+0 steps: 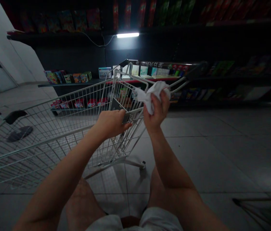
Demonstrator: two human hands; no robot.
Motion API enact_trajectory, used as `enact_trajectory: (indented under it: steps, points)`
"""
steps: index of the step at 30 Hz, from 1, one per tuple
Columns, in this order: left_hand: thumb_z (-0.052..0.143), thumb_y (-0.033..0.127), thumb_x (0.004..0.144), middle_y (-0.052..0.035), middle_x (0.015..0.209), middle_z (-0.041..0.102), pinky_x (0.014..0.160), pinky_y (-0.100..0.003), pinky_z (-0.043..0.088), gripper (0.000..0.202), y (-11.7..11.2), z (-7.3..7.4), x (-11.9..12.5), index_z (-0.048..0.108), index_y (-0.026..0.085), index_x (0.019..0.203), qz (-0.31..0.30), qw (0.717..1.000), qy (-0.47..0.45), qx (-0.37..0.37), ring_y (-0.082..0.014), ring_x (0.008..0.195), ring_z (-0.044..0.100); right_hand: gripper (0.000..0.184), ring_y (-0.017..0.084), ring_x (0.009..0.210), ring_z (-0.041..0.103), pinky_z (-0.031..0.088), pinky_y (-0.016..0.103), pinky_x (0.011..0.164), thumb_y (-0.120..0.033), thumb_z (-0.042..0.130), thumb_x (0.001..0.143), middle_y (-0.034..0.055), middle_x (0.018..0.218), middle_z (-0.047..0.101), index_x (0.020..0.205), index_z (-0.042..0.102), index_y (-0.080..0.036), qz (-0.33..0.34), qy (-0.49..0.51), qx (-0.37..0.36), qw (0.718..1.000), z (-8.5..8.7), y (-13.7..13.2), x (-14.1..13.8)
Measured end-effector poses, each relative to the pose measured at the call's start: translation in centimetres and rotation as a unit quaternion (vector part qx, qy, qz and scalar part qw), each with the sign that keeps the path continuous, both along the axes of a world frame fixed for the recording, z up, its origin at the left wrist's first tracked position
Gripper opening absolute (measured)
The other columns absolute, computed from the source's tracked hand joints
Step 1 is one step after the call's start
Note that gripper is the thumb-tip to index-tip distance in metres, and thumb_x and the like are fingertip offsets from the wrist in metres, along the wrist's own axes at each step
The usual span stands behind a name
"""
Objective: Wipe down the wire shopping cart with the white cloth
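A wire shopping cart (60,134) stands right in front of me, its basket stretching off to the left. My left hand (111,123) is wrapped over the cart's top side rail, close to the handle end. In my right hand (156,112) is a crumpled white cloth (156,91), pressed around the metal tubing near the handle. The dark handle bar (169,64) runs across the far side with light lettering on it. The cloth and fingers hide the piece of tube beneath them.
Dark store shelves (72,57) with boxes, books and bottles line the back, lit by a small tube lamp (128,35). A caster wheel (142,165) rests on the tiled floor (185,144). Thin legs of some folding object (258,200) show at lower right.
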State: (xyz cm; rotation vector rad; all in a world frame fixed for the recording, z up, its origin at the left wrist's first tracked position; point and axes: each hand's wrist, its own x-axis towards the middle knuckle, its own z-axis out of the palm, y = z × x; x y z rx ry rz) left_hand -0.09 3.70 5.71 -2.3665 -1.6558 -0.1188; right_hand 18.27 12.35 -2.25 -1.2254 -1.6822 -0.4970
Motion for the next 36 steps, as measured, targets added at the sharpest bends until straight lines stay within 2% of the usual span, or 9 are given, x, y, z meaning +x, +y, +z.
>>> enact_trajectory:
  steps: [3, 5, 9, 12, 14, 20, 24, 31, 36]
  points:
    - [0.046, 0.046, 0.089, -0.0134, 0.113, 0.071, 0.067, -0.034, 0.044, 0.041, 1.6, 0.1, 2.9, 0.059, 0.015, 0.113, -0.030, 0.999, 0.004, 0.020, -0.0267, 0.092, 0.069, 0.035, 0.029, 0.136, 0.045, 0.040, 0.051, 0.109, -0.037, 0.040, 0.095, 0.0083, 0.133, 0.054, 0.117, 0.065, -0.026, 0.100, 0.037, 0.161, 0.981, -2.6, 1.5, -0.6]
    - [0.046, 0.045, 0.088, -0.0137, 0.108, 0.072, 0.066, -0.034, 0.045, 0.040, 2.3, -0.1, 3.7, 0.060, 0.015, 0.110, -0.040, 0.998, -0.002, 0.038, -0.0270, 0.089, 0.070, 0.034, 0.025, 0.133, 0.048, 0.039, 0.050, 0.111, -0.039, 0.039, 0.097, 0.0069, 0.131, 0.056, 0.114, 0.065, -0.025, 0.118, 0.032, 0.212, 0.970, -2.2, 2.9, 0.9]
    - [0.040, 0.047, 0.092, -0.0128, 0.098, 0.074, 0.064, -0.035, 0.044, 0.040, 2.9, -0.6, 3.5, 0.059, 0.014, 0.107, -0.051, 0.996, -0.001, 0.068, -0.0265, 0.085, 0.070, 0.048, 0.029, 0.134, 0.046, 0.029, 0.056, 0.113, -0.045, 0.037, 0.099, 0.0213, 0.132, 0.053, 0.120, 0.059, -0.008, 0.040, 0.134, 0.273, 0.952, 3.3, 7.6, 7.9]
    - [0.037, 0.047, 0.094, -0.0124, 0.095, 0.074, 0.063, -0.034, 0.043, 0.041, 2.9, -0.8, 3.2, 0.058, 0.015, 0.107, -0.058, 0.996, 0.008, 0.072, -0.0254, 0.082, 0.070, 0.061, 0.032, 0.135, 0.045, 0.029, 0.058, 0.110, -0.045, 0.022, 0.100, 0.0258, 0.133, 0.048, 0.130, 0.047, 0.003, 0.083, 0.211, 0.266, 0.937, 6.7, 11.0, 12.3]
    - [0.037, 0.047, 0.094, -0.0126, 0.095, 0.074, 0.063, -0.034, 0.043, 0.041, 2.9, -0.8, 3.1, 0.058, 0.015, 0.108, -0.059, 0.996, 0.011, 0.071, -0.0249, 0.081, 0.069, 0.062, 0.031, 0.134, 0.047, 0.033, 0.058, 0.108, -0.043, 0.013, 0.100, 0.0225, 0.133, 0.047, 0.133, 0.044, -0.001, 0.114, 0.210, 0.250, 0.938, 7.0, 12.1, 13.0]
    - [0.039, 0.046, 0.092, -0.0102, 0.090, 0.074, 0.062, -0.033, 0.041, 0.042, 2.6, -0.8, 3.1, 0.057, 0.015, 0.114, -0.061, 0.996, 0.005, 0.071, -0.0226, 0.076, 0.067, 0.051, 0.030, 0.135, 0.046, 0.035, 0.056, 0.112, -0.045, 0.036, 0.099, 0.0188, 0.138, 0.048, 0.132, 0.049, -0.009, 0.045, 0.229, 0.252, 0.939, 1.7, 8.2, 6.7]
    - [0.040, 0.043, 0.091, -0.0097, 0.091, 0.074, 0.061, -0.033, 0.040, 0.038, 2.2, -0.8, 2.8, 0.058, 0.016, 0.110, -0.062, 0.995, 0.010, 0.073, -0.0225, 0.075, 0.067, 0.039, 0.029, 0.142, 0.038, 0.035, 0.057, 0.114, -0.042, 0.040, 0.097, 0.0097, 0.138, 0.050, 0.125, 0.058, -0.021, 0.064, 0.185, 0.214, 0.957, -2.8, 4.2, 2.3]
    - [0.040, 0.042, 0.089, -0.0084, 0.084, 0.073, 0.062, -0.033, 0.041, 0.034, 1.5, -0.7, 2.5, 0.059, 0.018, 0.102, -0.043, 0.996, 0.015, 0.072, -0.0223, 0.074, 0.067, 0.033, 0.028, 0.145, 0.032, 0.040, 0.055, 0.112, -0.025, 0.040, 0.095, 0.0071, 0.128, 0.060, 0.109, 0.069, -0.023, 0.111, 0.122, 0.211, 0.964, -9.7, 0.0, -0.4]
    - [0.041, 0.040, 0.087, -0.0085, 0.085, 0.072, 0.063, -0.034, 0.042, 0.032, 0.7, -0.6, 2.1, 0.060, 0.019, 0.102, -0.036, 0.997, 0.012, 0.071, -0.0235, 0.075, 0.067, 0.031, 0.025, 0.127, 0.050, 0.047, 0.048, 0.102, -0.024, 0.041, 0.094, 0.0054, 0.110, 0.067, 0.100, 0.071, -0.026, 0.107, 0.084, 0.228, 0.964, -8.8, -2.0, 0.6]
